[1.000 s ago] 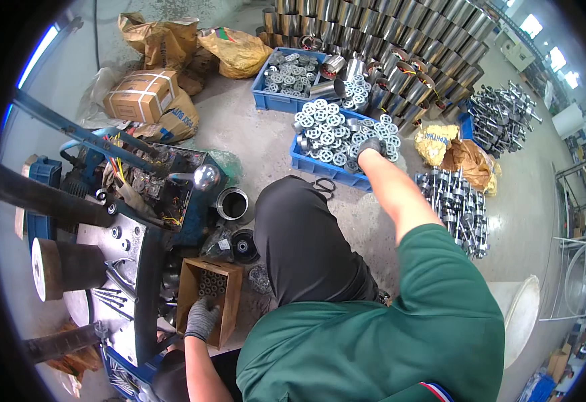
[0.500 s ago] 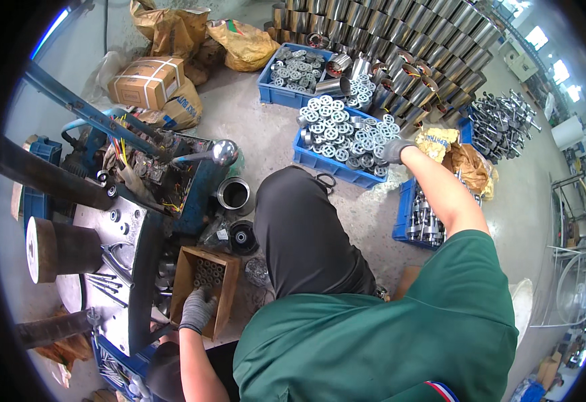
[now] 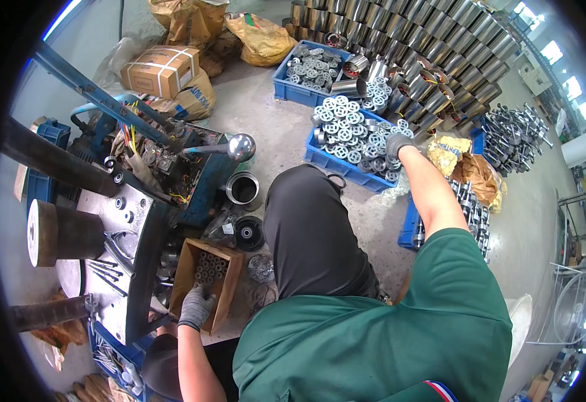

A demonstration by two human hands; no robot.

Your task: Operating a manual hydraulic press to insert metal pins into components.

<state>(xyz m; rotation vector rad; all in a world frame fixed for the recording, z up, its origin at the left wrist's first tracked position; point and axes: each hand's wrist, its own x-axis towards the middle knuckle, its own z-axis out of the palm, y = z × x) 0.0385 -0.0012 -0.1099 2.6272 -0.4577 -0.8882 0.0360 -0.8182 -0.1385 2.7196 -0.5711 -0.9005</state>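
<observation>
My left hand (image 3: 198,307), in a grey knit glove, reaches into a wooden box (image 3: 229,289) on my left. Its fingers look curled together at the small metal rings (image 3: 210,266) inside; whatever they grip is hidden. Stretched out ahead to the right, my gloved right hand (image 3: 399,144) is at the right end of a blue crate (image 3: 344,167). Heaped in that crate are round spoked metal end covers (image 3: 342,124), and the hand touches those at the edge. The right fingertips are hidden behind the back of the hand.
A press-like machine with a metal table (image 3: 109,224) and a ball-ended lever (image 3: 241,147) stands at left. Beyond the crate are another blue crate (image 3: 281,90) and stacked steel cylinders (image 3: 400,53). Rotor shafts (image 3: 467,201) fill a crate at right. A hollow cylinder (image 3: 244,190) stands by my knee.
The view has shifted slightly, moving most of the scene rightward. My right hand stays at the crate's right end, and my left hand stays in the wooden box.
</observation>
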